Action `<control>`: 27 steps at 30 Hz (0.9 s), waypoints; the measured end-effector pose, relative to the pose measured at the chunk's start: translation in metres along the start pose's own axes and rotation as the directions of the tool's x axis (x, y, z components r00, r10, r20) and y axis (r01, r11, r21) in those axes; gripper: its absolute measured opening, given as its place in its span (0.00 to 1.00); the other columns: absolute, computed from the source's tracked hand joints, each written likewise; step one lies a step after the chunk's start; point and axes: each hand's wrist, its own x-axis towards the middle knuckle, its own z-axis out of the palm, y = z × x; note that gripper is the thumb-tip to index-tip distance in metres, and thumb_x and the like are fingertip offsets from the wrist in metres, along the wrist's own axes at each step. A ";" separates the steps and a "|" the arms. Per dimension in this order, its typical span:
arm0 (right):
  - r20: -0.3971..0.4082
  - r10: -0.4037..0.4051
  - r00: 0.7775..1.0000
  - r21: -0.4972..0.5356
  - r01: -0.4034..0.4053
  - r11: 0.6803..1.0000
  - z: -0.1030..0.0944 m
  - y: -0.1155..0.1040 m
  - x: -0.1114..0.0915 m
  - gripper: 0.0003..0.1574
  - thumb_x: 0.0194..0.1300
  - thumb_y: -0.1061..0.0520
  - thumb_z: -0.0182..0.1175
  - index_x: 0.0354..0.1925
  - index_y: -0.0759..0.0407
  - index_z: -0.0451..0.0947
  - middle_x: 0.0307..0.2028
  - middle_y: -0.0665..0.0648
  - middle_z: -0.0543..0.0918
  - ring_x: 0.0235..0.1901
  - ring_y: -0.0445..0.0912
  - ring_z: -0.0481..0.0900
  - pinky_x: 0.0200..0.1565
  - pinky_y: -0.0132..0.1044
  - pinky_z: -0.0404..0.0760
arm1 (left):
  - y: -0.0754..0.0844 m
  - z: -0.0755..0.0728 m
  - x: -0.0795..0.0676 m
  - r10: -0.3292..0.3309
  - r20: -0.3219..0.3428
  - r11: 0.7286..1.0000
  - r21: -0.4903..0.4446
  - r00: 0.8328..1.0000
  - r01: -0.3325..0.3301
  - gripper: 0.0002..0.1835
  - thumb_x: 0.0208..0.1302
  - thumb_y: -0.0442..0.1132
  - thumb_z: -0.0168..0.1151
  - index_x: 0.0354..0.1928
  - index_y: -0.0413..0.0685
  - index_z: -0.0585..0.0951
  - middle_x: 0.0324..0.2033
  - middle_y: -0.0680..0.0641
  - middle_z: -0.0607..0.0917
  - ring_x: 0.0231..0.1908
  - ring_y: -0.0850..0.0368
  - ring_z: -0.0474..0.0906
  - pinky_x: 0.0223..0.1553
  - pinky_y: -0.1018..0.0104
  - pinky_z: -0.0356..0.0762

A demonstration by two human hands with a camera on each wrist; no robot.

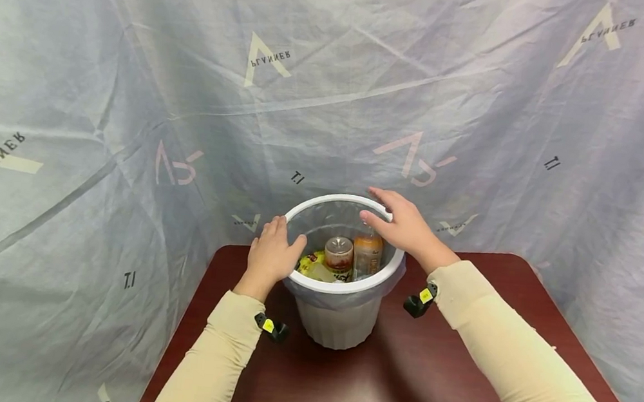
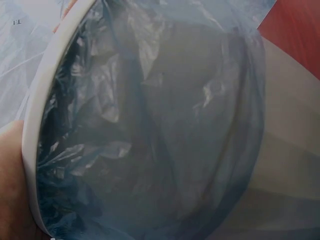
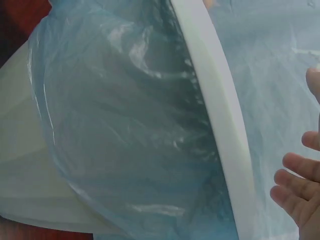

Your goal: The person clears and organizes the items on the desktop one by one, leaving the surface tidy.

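A light grey wastebasket point(image 1: 336, 325) stands upright on the table, lined with a translucent bluish bag point(image 2: 150, 125) that folds out under its white rim ring point(image 3: 215, 85). At the rim's left side rests my left hand point(image 1: 273, 254), its fingers extended and its thumb towards the opening. My right hand point(image 1: 404, 225) is over the back right of the rim with fingers spread; the right wrist view shows these fingers point(image 3: 295, 185) apart from the ring. Inside the basket lie an orange-labelled clear bottle point(image 1: 367, 256), an upturned container with a clear base point(image 1: 339, 249) and a yellow wrapper point(image 1: 311, 263).
The dark red table point(image 1: 292, 386) extends in front of the basket and to both sides. A grey printed sheet point(image 1: 333, 85) hangs close behind the table and along its sides. Each forearm carries a small black wrist camera point(image 1: 420, 301).
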 end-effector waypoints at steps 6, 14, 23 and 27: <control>-0.096 -0.006 0.995 -0.023 0.004 1.000 -0.015 0.018 -0.008 0.41 0.74 0.41 0.58 0.76 0.58 0.63 0.70 0.64 0.70 0.65 0.62 0.71 0.63 0.58 0.71 | 0.016 0.010 0.007 0.010 -0.001 1.000 0.000 1.000 -0.010 0.44 0.75 0.63 0.42 0.81 0.43 0.49 0.79 0.41 0.51 0.79 0.43 0.43 0.74 0.37 0.45; -0.181 0.024 0.983 -0.014 -0.027 1.000 -0.034 0.039 -0.019 0.38 0.75 0.46 0.59 0.74 0.60 0.65 0.68 0.66 0.72 0.66 0.60 0.70 0.63 0.58 0.71 | 0.044 0.024 0.022 0.015 0.003 0.999 0.043 1.000 -0.016 0.47 0.72 0.69 0.41 0.81 0.45 0.50 0.80 0.43 0.51 0.79 0.44 0.44 0.74 0.38 0.46; -0.202 0.084 0.976 -0.002 -0.086 0.996 -0.043 0.045 -0.025 0.39 0.75 0.43 0.58 0.75 0.58 0.64 0.68 0.66 0.71 0.67 0.60 0.69 0.63 0.59 0.70 | 0.053 0.034 0.031 0.020 -0.025 0.999 -0.050 0.999 -0.022 0.46 0.73 0.69 0.40 0.81 0.46 0.52 0.79 0.43 0.53 0.79 0.44 0.44 0.74 0.39 0.47; -0.203 0.101 0.974 -0.024 -0.108 0.994 -0.051 0.050 -0.030 0.40 0.75 0.43 0.58 0.75 0.60 0.63 0.67 0.68 0.71 0.67 0.62 0.69 0.63 0.59 0.70 | 0.045 0.030 0.032 0.045 -0.062 0.988 -0.145 0.997 -0.054 0.44 0.74 0.67 0.39 0.81 0.47 0.49 0.80 0.43 0.48 0.79 0.42 0.40 0.75 0.38 0.43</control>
